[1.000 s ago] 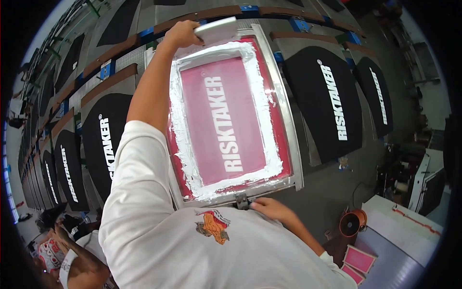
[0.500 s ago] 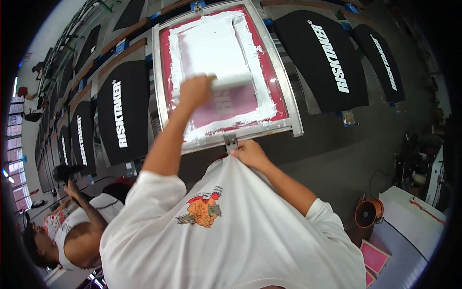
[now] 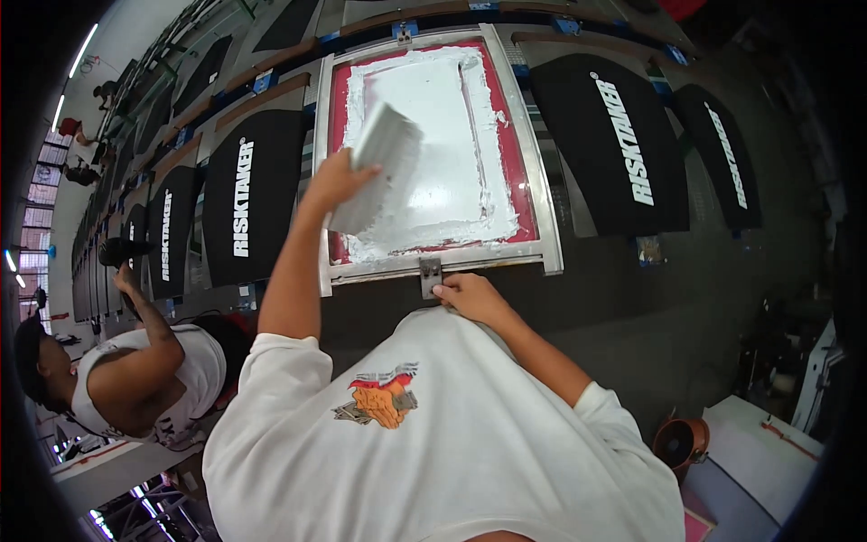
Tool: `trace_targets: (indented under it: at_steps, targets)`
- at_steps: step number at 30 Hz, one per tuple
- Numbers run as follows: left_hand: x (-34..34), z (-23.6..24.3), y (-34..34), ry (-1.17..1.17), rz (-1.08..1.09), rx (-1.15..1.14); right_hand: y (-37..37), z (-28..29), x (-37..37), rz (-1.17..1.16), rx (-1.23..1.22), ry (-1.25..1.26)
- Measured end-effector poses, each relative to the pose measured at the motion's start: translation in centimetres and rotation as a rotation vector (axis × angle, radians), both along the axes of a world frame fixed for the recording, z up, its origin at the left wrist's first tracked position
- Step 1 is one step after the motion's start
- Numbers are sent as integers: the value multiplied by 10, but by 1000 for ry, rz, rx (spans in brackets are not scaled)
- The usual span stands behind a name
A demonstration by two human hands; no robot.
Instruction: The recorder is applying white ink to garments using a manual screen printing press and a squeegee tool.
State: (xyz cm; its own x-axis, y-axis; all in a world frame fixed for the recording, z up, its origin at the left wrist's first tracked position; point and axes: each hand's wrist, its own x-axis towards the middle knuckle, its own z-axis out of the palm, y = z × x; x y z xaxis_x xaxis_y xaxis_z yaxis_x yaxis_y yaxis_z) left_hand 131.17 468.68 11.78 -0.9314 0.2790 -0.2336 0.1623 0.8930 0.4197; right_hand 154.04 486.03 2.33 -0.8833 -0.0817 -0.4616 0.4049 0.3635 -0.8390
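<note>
A screen-printing frame (image 3: 542, 217) with metal edges and red-pink mesh lies in front of me. Thick white ink (image 3: 442, 135) covers its middle, ridged along the sides. My left hand (image 3: 340, 182) is closed on a squeegee (image 3: 384, 163), a pale, ink-coated bar held tilted over the screen's left side. Whether its lower edge touches the mesh, I cannot tell. At the near edge of the frame, the fingers of my right hand (image 3: 474, 298) are closed on a small metal bracket (image 3: 431, 278).
Black printed pieces with white lettering lie on boards to the left (image 3: 242, 194) and right (image 3: 614, 135). A co-worker (image 3: 153, 379) at the left holds a black hand-held tool (image 3: 125, 251). An orange fan (image 3: 679, 440) stands at the lower right, beside a white box (image 3: 759, 452).
The squeegee has gone from lying across the screen to tilted at its left side, in my left hand. White now covers the lower mesh where lettering showed through. My right hand stays at the bracket.
</note>
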Motion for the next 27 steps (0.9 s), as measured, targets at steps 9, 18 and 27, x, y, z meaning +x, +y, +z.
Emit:
trace_targets:
  at_steps: [9, 18, 27]
  targets:
    - [-42, -85, -105, -409, 524, 830, 145, -35, -37, -643, 350, -41]
    - [2, -25, -35, -373, 443, 951, 191, 10, 5, -882, 11, -47]
    - [32, -47, 219, -367, 377, 933, 421, 17, 72, -966, -41, 28]
